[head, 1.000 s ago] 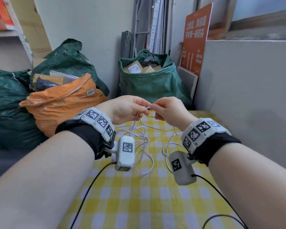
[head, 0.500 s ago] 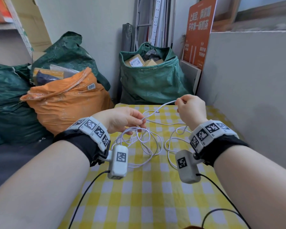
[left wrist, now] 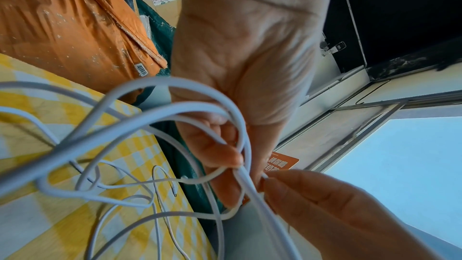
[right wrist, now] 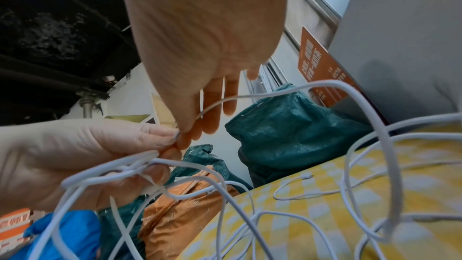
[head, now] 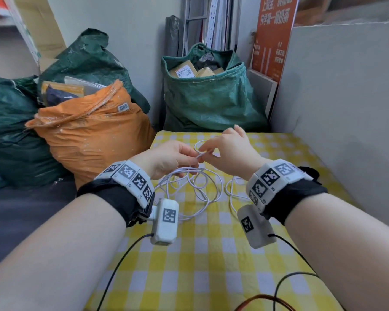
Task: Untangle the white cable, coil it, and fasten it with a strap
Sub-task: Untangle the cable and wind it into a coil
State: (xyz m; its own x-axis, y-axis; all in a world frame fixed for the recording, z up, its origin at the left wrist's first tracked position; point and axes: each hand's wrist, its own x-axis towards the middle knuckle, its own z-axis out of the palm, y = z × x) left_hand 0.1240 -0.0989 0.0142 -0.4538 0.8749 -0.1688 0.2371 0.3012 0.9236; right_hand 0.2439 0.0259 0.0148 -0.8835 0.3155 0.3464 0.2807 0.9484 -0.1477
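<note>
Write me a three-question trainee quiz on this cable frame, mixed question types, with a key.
1. True or false: the white cable is already coiled and strapped.
2. Which hand holds several bunched strands? A) left hand B) right hand C) neither
3. Fill in: a loose cable plug lies on the yellow checked ____.

Key: 1 false, it still lies in loose tangled loops; 2 A, while the right hand pinches a single strand; 3 tablecloth.

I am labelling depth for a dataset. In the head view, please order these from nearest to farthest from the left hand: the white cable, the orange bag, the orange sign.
1. white cable: pinched by the left hand.
2. orange bag: left, beside the table.
3. orange sign: far right, by the wall.
</note>
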